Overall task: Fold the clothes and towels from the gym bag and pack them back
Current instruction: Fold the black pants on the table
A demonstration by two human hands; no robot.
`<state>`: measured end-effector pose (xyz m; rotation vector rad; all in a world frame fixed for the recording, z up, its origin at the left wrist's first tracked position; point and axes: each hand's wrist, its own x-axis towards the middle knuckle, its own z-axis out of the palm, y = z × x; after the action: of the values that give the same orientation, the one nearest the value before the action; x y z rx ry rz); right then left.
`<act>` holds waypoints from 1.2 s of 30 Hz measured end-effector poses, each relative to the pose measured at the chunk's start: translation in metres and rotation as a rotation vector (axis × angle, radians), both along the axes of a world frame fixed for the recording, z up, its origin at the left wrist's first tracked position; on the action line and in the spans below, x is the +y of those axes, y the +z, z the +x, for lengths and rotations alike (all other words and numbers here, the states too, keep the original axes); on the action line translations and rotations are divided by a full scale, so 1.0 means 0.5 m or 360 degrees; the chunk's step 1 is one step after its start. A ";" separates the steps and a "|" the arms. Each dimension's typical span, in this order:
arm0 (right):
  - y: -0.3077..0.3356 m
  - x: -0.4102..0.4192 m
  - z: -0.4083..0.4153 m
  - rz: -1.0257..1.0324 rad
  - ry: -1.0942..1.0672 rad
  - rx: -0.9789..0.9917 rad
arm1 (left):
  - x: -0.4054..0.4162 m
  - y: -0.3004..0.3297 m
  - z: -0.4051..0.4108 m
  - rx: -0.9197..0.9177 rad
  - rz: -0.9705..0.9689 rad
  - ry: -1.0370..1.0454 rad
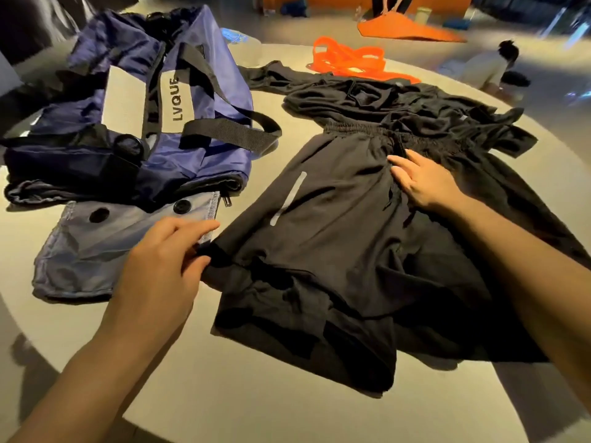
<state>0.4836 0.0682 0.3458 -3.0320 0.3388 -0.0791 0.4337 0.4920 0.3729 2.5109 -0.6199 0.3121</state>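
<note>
Black shorts [323,238] with a grey reflective stripe lie spread on the round table, waistband away from me. My left hand [166,260] pinches the shorts' left hem corner. My right hand [422,180] lies flat with straight fingers on the shorts below the waistband. More black clothes [415,107] are heaped behind the shorts. The navy gym bag [134,100], marked LVQUE, lies slumped at the left with its black straps loose and a flap hanging open toward me.
Orange straps [348,60] lie at the table's far edge [479,87]. Beyond the table an orange mat [406,27] is on the floor, with other people further back. Bare tabletop [256,394] shows in front of the shorts.
</note>
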 end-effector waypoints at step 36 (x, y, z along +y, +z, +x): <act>0.032 0.358 -0.532 0.0163 -0.0392 -0.1080 | -0.016 -0.031 -0.063 -0.0298 0.0112 -0.0525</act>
<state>0.2176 0.2473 0.3618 -2.6312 0.6102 -1.0296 0.4020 0.4841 0.3575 2.4082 -1.1206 0.4089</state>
